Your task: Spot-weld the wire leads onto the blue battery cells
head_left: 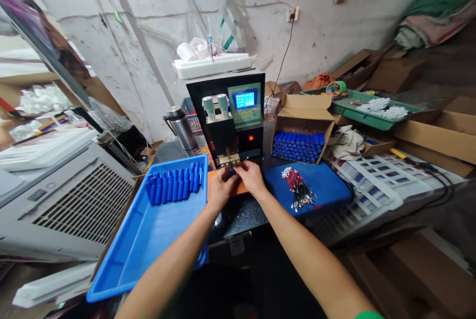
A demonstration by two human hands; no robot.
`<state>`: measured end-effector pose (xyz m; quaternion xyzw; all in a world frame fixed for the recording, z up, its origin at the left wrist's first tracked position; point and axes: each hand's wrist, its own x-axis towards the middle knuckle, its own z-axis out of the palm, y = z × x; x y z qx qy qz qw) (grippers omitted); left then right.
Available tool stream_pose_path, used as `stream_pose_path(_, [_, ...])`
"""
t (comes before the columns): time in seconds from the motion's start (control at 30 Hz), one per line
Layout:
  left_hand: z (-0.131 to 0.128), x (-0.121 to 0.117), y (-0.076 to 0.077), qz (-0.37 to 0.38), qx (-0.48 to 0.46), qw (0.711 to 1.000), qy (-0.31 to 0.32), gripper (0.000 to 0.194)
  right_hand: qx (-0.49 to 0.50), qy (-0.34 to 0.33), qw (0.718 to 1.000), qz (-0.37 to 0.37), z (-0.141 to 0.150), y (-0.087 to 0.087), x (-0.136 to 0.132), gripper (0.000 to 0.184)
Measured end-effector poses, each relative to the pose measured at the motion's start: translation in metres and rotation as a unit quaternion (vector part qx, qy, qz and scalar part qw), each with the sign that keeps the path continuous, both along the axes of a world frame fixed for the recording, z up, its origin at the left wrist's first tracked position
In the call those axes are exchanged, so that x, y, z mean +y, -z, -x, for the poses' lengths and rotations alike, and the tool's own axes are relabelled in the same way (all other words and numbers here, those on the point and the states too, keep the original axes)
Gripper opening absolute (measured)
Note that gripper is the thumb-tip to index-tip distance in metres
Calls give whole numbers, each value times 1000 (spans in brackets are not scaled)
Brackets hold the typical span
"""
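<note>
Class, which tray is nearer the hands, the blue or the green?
The blue tray: it lies beside the left hand and holds blue cylinders. The green tray, holding white parts, sits farther back on the right.

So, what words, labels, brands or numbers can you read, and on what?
None reads clearly.
Lit blue screen on the black bench machine: lines of white characters, too small and blurred.
Green control panel around it: markings too small.
Grey badge on the white slatted unit: unreadable.
</note>
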<state>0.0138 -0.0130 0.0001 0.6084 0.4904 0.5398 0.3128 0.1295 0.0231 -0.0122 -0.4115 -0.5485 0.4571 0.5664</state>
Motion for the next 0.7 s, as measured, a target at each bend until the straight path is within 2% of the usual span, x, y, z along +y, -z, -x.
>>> stream_pose_path(0.17, [-1,0,0,3,-2,1000,5,23,-60,-9,998,-28,-17,1,-7,23])
stream_pose_path(0.27, [-1,1,2,0,7,1000,-9,20,-86,-42,995,-11,-22,3,-10,27])
stream_pose_path(0.47, [2,3,7,-1,49,998,-27,16,-11,-114,992,44,-23,3,-11,34])
stream_pose_path(0.6, [2,2,5,7,83,996,-36,15,21,-126,989,81,-28,-1,-12,37])
stream_pose_path(0.7, [3,1,0,19,81,996,-16,23,37,-123,987,93,-29,-3,-11,39])
